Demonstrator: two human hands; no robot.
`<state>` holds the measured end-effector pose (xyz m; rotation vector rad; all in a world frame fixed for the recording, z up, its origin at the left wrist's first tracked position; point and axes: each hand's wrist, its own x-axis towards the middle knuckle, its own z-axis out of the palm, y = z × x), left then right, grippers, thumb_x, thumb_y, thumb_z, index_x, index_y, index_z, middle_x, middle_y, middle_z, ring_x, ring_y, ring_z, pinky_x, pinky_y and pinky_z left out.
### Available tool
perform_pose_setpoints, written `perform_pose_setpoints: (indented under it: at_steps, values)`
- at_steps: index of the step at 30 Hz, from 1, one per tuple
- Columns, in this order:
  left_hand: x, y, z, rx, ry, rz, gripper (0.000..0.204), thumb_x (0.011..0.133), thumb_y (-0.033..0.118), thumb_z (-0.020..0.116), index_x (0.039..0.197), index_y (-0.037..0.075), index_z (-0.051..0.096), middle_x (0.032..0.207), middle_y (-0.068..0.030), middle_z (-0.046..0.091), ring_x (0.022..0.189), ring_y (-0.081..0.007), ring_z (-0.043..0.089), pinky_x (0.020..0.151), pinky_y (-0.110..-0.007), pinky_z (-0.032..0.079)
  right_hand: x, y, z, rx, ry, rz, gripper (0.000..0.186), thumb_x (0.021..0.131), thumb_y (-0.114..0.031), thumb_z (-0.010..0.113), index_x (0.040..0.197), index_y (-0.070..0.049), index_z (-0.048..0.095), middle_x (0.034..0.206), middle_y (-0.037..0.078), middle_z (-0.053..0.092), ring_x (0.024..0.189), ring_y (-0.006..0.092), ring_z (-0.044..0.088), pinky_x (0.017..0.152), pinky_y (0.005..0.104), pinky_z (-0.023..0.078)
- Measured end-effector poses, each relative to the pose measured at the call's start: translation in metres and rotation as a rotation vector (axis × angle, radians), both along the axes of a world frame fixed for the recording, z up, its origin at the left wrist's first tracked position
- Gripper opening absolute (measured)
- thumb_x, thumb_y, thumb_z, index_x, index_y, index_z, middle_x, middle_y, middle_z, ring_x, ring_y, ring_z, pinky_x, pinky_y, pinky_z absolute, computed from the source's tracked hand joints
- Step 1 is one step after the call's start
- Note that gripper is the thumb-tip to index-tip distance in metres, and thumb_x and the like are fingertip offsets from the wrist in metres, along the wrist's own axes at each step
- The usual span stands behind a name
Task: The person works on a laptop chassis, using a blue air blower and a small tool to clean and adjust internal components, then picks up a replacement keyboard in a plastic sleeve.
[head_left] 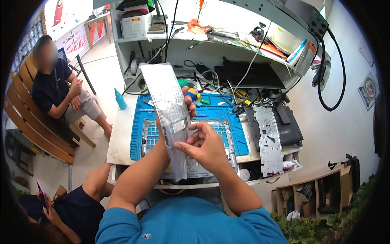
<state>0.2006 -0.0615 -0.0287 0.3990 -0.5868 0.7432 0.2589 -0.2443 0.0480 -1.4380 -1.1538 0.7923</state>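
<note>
A long, flat bubble-wrap package (164, 91) in clear plastic stands tilted in front of me, with a small white label (178, 126) on its lower half. Its contents are mostly hidden by the wrap. My left hand (189, 102) grips it from behind, and the fingertips show past its right edge. Close to the label, the thumb and fingers of my right hand (208, 145) pinch the plastic near the lower end. Under both hands, a grey laptop casing (201, 170) rests on a blue work mat (242, 144), partly covered by my arms.
A perforated metal plate (270, 140) lies right of the mat beside dark laptop parts (289, 126). A light-blue bottle (120, 99) stands at left. Cables (254, 95) and small tools crowd the back under a shelf. One person (55, 81) sits on a bench; another (77, 209) holds a phone.
</note>
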Motion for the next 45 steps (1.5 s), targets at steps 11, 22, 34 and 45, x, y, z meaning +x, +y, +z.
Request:
perform_pose_setpoints:
  at_steps: [11, 22, 34, 45]
  values:
    - [-0.014, 0.022, 0.044, 0.140, -0.056, 0.315, 0.090, 0.107, 0.064, 0.060, 0.166, -0.002, 0.039, 0.104, -0.0116, 0.064, 0.080, -0.0237, 0.062, 0.069, -0.039, 0.054, 0.009, -0.022, -0.016, -0.111, 0.154, 0.130, 0.052, 0.093, -0.019, 0.094, 0.126, 0.007, 0.063, 0.096, 0.009, 0.073, 0.082, 0.0143, 0.074, 0.068, 0.0302, 0.063]
    - [-0.068, 0.047, 0.053, 0.335, 0.050, 0.438, 0.071, 0.116, 0.045, 0.050, 0.171, 0.003, 0.037, 0.120, -0.0193, 0.069, 0.103, -0.0322, 0.069, 0.085, -0.046, 0.059, 0.007, -0.027, -0.009, 0.096, 0.290, 0.027, 0.017, 0.103, -0.008, 0.079, 0.116, 0.001, 0.074, 0.099, 0.004, 0.077, 0.086, 0.0077, 0.071, 0.072, 0.0247, 0.057]
    - [-0.121, -0.015, 0.059, 0.076, 0.896, 0.631, 0.059, 0.117, 0.037, 0.055, 0.159, -0.001, 0.040, 0.150, -0.0259, 0.062, 0.130, -0.0432, 0.071, 0.095, -0.060, 0.070, 0.084, -0.021, -0.006, 0.523, -0.620, -0.268, 0.027, 0.095, 0.006, 0.078, 0.121, -0.003, 0.076, 0.099, 0.010, 0.075, 0.082, 0.0205, 0.073, 0.073, 0.0299, 0.058]
    - [-0.123, -0.017, 0.045, 0.019, 0.752, 0.495, 0.036, 0.117, 0.017, 0.056, 0.148, -0.001, 0.051, 0.138, -0.0219, 0.071, 0.121, -0.0387, 0.077, 0.094, -0.059, 0.071, 0.101, -0.029, -0.010, 0.286, -0.599, -0.225, 0.024, 0.096, -0.001, 0.080, 0.120, -0.003, 0.077, 0.094, 0.008, 0.066, 0.079, 0.0215, 0.066, 0.068, 0.0331, 0.055]
